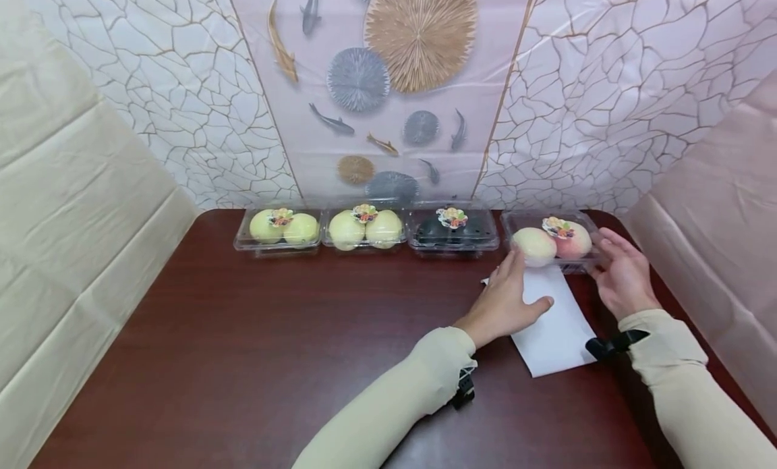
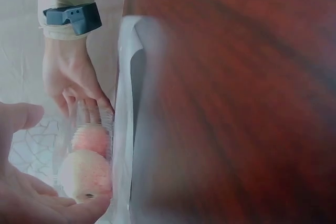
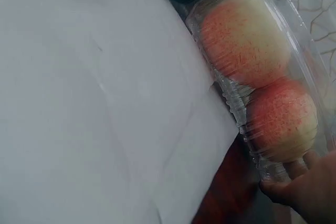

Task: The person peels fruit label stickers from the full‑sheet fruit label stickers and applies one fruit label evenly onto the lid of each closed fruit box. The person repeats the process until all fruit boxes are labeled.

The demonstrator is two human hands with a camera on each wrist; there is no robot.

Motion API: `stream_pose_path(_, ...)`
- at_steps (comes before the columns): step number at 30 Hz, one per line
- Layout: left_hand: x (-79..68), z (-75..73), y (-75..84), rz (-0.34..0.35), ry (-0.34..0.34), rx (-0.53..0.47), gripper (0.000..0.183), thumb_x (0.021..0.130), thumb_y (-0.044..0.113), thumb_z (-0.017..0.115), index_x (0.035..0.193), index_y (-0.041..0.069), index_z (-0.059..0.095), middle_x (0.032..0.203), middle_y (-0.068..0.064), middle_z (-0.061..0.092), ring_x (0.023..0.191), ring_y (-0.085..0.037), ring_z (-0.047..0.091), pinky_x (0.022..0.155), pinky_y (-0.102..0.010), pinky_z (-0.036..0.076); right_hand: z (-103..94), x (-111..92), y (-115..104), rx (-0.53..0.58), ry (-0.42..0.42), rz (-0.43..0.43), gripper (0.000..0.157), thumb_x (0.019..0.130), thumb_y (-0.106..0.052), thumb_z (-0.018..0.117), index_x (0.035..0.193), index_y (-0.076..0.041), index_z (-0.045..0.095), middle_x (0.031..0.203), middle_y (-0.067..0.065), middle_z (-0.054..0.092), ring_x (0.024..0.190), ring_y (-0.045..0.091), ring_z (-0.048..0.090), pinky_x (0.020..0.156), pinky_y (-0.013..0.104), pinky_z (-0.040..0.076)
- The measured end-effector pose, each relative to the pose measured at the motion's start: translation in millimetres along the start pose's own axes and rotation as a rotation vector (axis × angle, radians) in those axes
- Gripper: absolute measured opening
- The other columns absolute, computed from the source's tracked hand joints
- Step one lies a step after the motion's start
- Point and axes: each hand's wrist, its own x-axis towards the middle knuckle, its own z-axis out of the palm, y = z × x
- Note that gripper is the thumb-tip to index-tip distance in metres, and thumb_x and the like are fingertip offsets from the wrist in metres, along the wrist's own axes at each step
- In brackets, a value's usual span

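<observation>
A clear plastic box of peaches [image 1: 573,243] lies at the back right of the table, with two pink-and-cream fruits and a fruit sticker on its lid. At its left front, my left hand [image 1: 506,300] reaches up with fairly straight fingers; the fingertips are at the box and the thumb stands apart. My right hand [image 1: 625,273] holds the box's right end, with bent fingers around that end in the right wrist view. A white sheet of paper [image 1: 555,327] lies in front of the box, partly behind my left hand.
To the left, along the table's back edge, stand two clear boxes of pale yellow-green fruit [image 1: 300,229] [image 1: 384,229] and one box of dark contents [image 1: 427,231]. Patterned cloth [image 1: 376,64] hangs behind them. Beige cloth walls [image 1: 716,233] flank the brown table [image 1: 273,361].
</observation>
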Motion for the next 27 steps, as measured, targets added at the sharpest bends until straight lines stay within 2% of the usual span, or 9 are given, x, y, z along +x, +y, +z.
stream_pose_path(4, 5.5, -0.1, 0.4, -0.035, -0.023, -0.058, 0.097, 0.099, 0.044, 0.07, 0.169, 0.007, 0.016, 0.176, -0.006, 0.015, 0.158, -0.024, 0.028, 0.122, -0.034, 0.035, -1.5, 5, 5, -0.044, 0.01, -0.02, 0.02, 0.11, -0.01, 0.056, 0.123, -0.017, 0.07, 0.117, -0.006, 0.075, 0.111, 0.008, 0.065, 0.124, 0.033, 0.012)
stream_pose_path(7, 8.5, 0.6, -1.1, -0.061, -0.029, -0.096, 0.099, 0.098, 0.043, 0.072, 0.17, 0.008, 0.012, 0.176, -0.006, 0.014, 0.156, -0.02, 0.032, 0.118, -0.03, 0.04, -0.4, 10, 9, -0.156, 0.015, -0.046, 0.025, 0.111, -0.016, 0.054, 0.135, -0.019, 0.06, 0.128, -0.009, 0.064, 0.125, 0.007, 0.055, 0.13, 0.035, 0.007)
stream_pose_path(12, 12.7, 3.0, -5.6, -0.102, -0.041, -0.138, 0.103, 0.097, 0.045, 0.073, 0.171, 0.014, 0.008, 0.177, 0.0, 0.011, 0.153, -0.019, 0.036, 0.115, -0.028, 0.042, 2.7, 15, 12, -0.564, 0.054, -0.047, 0.043, 0.114, -0.032, 0.044, 0.157, -0.028, 0.037, 0.151, 0.001, 0.041, 0.145, 0.016, 0.036, 0.131, 0.045, 0.008)
stream_pose_path(15, 15.4, 2.3, -7.5, -0.112, -0.05, -0.151, 0.106, 0.096, 0.047, 0.074, 0.171, 0.016, 0.006, 0.177, 0.0, 0.012, 0.153, -0.021, 0.037, 0.115, -0.031, 0.044, 5.0, 18, 12, -0.787, 0.087, -0.036, 0.052, 0.114, -0.043, 0.036, 0.164, -0.032, 0.028, 0.163, 0.012, 0.03, 0.147, 0.024, 0.034, 0.13, 0.052, 0.016)
stream_pose_path(17, 16.7, 0.0, -7.0, -0.136, -0.048, -0.138, 0.108, 0.095, 0.05, 0.074, 0.171, 0.019, 0.005, 0.175, 0.0, 0.017, 0.15, -0.023, 0.041, 0.112, -0.033, 0.046, 6.9, 19, 11, -0.868, 0.092, -0.026, 0.056, 0.114, -0.047, 0.033, 0.167, -0.033, 0.025, 0.165, 0.016, 0.028, 0.146, 0.029, 0.036, 0.128, 0.056, 0.021)
stream_pose_path(19, 17.1, -2.8, -4.3, -0.165, -0.039, -0.097, 0.108, 0.094, 0.052, 0.074, 0.171, 0.02, 0.006, 0.172, -0.003, 0.026, 0.145, -0.025, 0.049, 0.108, -0.035, 0.049, 8.8, 20, 10, -0.89, 0.079, -0.007, 0.057, 0.114, -0.049, 0.03, 0.168, -0.033, 0.022, 0.165, 0.018, 0.027, 0.146, 0.032, 0.034, 0.127, 0.058, 0.021)
stream_pose_path(22, 14.7, -6.0, 4.4, -0.194, -0.018, 0.044, 0.105, 0.093, 0.056, 0.073, 0.171, 0.019, 0.014, 0.162, -0.007, 0.037, 0.134, -0.026, 0.057, 0.098, -0.035, 0.054, 10.2, 21, 8, -0.895, 0.052, 0.028, 0.058, 0.114, -0.045, 0.03, 0.17, -0.033, 0.018, 0.167, 0.019, 0.025, 0.147, 0.034, 0.031, 0.128, 0.058, 0.018)
stream_pose_path(25, 12.2, -7.1, 12.5, -0.154, 0.005, 0.25, 0.097, 0.093, 0.06, 0.07, 0.168, 0.014, 0.028, 0.156, -0.009, 0.039, 0.134, -0.024, 0.053, 0.092, -0.034, 0.056, 11.3, 21, 7, -0.908, 0.044, 0.034, 0.059, 0.114, -0.043, 0.033, 0.17, -0.033, 0.017, 0.169, 0.019, 0.023, 0.147, 0.034, 0.032, 0.128, 0.059, 0.019)
stream_pose_path(27, 12.7, -7.4, 13.2, -0.111, 0.024, 0.397, 0.093, 0.094, 0.062, 0.068, 0.165, 0.013, 0.034, 0.157, -0.008, 0.038, 0.141, -0.023, 0.045, 0.095, -0.033, 0.054, 12.7, 21, 8, -0.917, 0.039, 0.02, 0.06, 0.114, -0.044, 0.036, 0.17, -0.033, 0.017, 0.17, 0.019, 0.023, 0.147, 0.034, 0.033, 0.127, 0.059, 0.019)
